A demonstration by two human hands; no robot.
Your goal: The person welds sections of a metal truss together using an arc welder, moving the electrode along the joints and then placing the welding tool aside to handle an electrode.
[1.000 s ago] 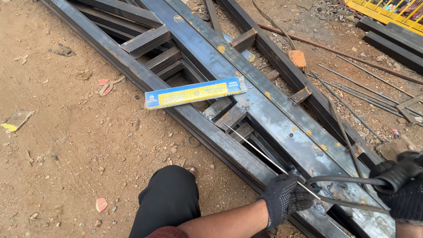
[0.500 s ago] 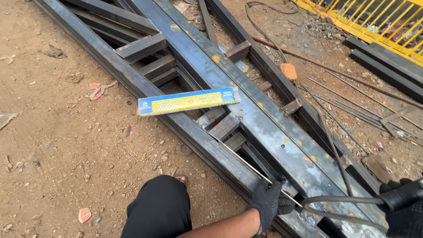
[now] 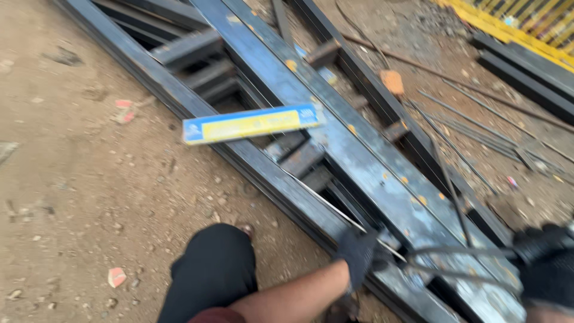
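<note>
While the gloved left hand [image 3: 359, 256] pinches a welding rod [image 3: 335, 206], the right hand [image 3: 547, 263], at 3 o'clock, grips a black cable [image 3: 460, 251] above the steel frame [image 3: 359, 149].

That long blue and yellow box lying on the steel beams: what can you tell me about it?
The blue and yellow box is long, flat and narrow, seemingly cardboard, with a yellow middle panel and blue edges and ends. It looks closed and lies flat, nearly level across the dark steel frame, bridging two beams, its left end overhanging the dirt ground. Neither hand touches it.

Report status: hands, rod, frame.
Left hand gloved, pinching thin welding rod. Right hand gloved, gripping black cable. Blue-yellow box lies across steel frame.
</note>
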